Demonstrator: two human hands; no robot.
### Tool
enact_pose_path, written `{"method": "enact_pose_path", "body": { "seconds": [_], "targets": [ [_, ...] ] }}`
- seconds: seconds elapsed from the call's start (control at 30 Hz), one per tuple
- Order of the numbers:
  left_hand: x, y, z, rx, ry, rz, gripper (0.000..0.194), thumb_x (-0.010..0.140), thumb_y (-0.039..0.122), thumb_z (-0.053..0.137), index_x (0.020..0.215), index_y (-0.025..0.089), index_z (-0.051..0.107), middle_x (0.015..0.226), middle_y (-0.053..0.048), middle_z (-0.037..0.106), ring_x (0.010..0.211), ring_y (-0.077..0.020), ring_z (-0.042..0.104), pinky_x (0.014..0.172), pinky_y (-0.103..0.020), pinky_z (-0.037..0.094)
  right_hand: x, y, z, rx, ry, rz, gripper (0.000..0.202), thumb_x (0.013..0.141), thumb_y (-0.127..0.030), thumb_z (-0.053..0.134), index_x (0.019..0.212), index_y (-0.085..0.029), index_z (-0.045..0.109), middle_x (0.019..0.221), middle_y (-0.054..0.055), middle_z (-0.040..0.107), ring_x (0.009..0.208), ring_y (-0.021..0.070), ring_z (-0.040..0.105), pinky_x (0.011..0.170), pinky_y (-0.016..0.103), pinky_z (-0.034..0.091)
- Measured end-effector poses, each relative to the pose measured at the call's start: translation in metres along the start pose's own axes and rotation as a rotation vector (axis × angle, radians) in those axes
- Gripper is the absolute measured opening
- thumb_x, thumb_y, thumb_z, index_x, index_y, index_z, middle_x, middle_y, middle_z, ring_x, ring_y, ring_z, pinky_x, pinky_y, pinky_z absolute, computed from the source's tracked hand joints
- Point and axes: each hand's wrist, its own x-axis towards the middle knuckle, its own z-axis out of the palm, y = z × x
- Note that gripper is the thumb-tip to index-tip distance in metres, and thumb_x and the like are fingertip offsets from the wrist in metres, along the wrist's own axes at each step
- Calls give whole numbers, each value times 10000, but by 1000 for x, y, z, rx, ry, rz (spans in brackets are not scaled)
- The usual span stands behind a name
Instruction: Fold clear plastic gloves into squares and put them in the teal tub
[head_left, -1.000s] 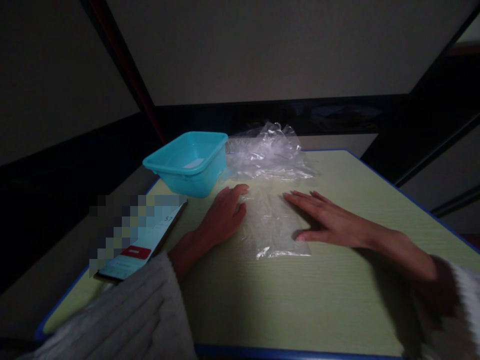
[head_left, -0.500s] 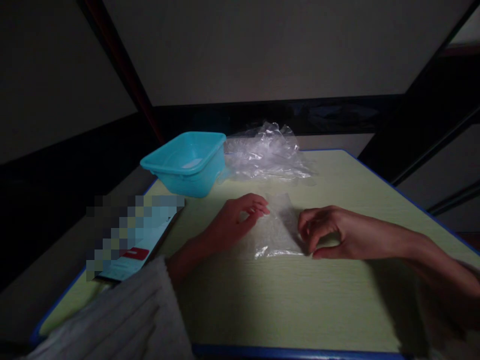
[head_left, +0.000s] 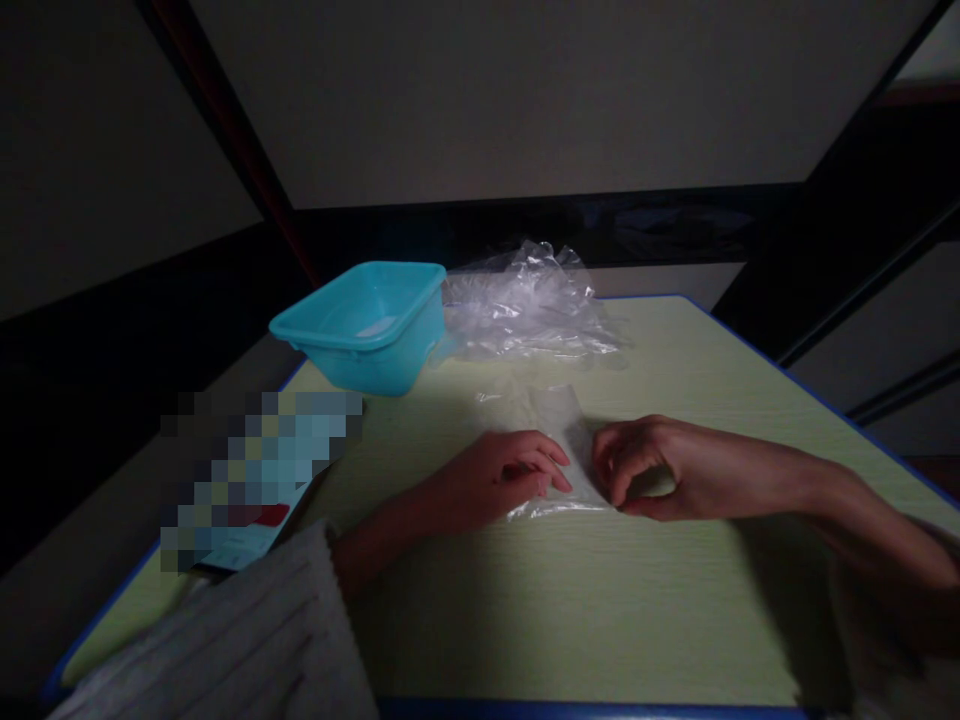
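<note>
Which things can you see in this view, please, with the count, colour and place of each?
table: one, pale yellow-green with blue edging, under everything
tub: one, turquoise, far left of table
slip: one, whitish, inside the tub
plastic heap: one, clear, beside the tub; pieces uncountable
flat bag: one, clear, mid-table, partly hidden by the left hand
phone: one, light screen with red patch, left side, partly pixelated
wall panel: one, grey, behind the table
left hand: one, bare, over the flat bag
right hand: one, bare, fingers pinched at the bag's near right corner
left sleeve: one, greyish, ribbed, lower left
</note>
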Motion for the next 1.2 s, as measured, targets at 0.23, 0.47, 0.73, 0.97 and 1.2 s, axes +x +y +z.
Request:
{"method": "enact_pose_path", "body": {
  "seconds": [0.23,0.47,0.73,0.97,1.2],
  "targets": [
    [0,-1,2,-49,-44,-84,177,771,124,482,920,130,578,898,-57,698,681,-108,577,576,-206,394,-1,-1,0,9,-15,-5,180,699,-2,562,688,-149,665,762,22,615,699,103,561,635,226,445],
    [1,2,1,-38,-46,-98,163,761,115,484,895,116,576,906,-83,703,685,-116,580,578,-209,400,-3,0,-1,33,-33,8,213,656,55,546,705,-120,657,791,40,618,737,118,565,652,230,443],
    [2,-1,2,-54,-47,-101,162,753,116,481,892,117,565,907,-90,706,697,-123,589,578,-212,395,-1,1,1,-3,-22,10,159,682,7,577,708,-133,647,768,22,612,699,106,554,648,227,430],
    [3,0,1,-39,-48,-98,166,747,123,474,880,121,573,903,-84,705,690,-129,586,578,-221,395,0,0,4,-98,-7,1,205,656,23,525,668,-151,632,765,18,594,692,115,535,652,250,415],
    [2,-1,1,-59,-44,-104,159,751,129,481,884,132,568,894,-70,706,683,-124,591,584,-221,404,2,1,5,-89,-12,10,264,580,56,468,636,-164,603,757,4,581,686,114,523,633,240,406]
  ]
}}
